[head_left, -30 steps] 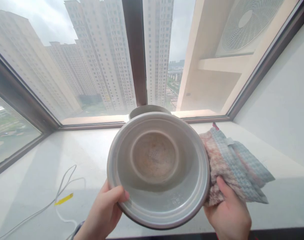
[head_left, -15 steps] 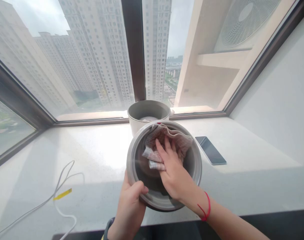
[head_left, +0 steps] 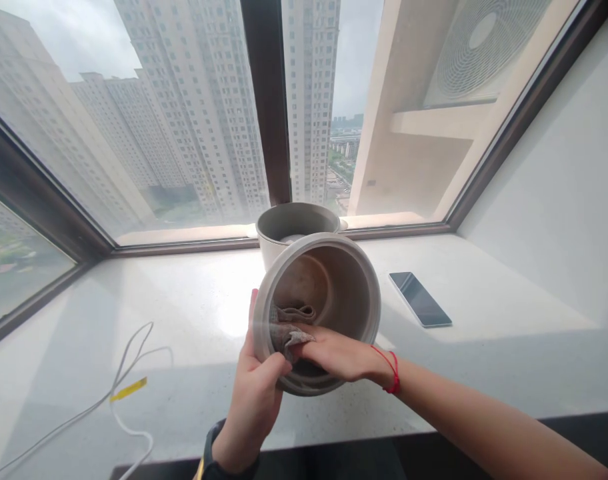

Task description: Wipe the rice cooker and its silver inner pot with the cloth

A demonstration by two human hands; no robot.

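A round inner cooking pot (head_left: 351, 293) is tilted with its mouth toward me, above the white sill. My left hand (head_left: 258, 377) grips its lower left rim, thumb over the edge and fingers behind the outer wall. Inside the pot, my right hand (head_left: 329, 352) presses a crumpled checked cloth (head_left: 287, 332) against the lower left wall; its fingertips are partly hidden by the cloth. Behind the pot stands a white cooker body (head_left: 270, 250) with a grey inside, partly covered by the pot.
A phone (head_left: 420, 299) lies on the sill (head_left: 199, 293) to the right. At the left, a white cable (head_left: 117, 383) with a yellow tag (head_left: 129, 389) curls over the surface. Window frames (head_left: 271, 107) rise behind, and a white wall stands at the right.
My right hand has moved the cloth from the upper part of the pot down to its lower left wall. The pot has turned and shifted slightly left, showing more of its inside.
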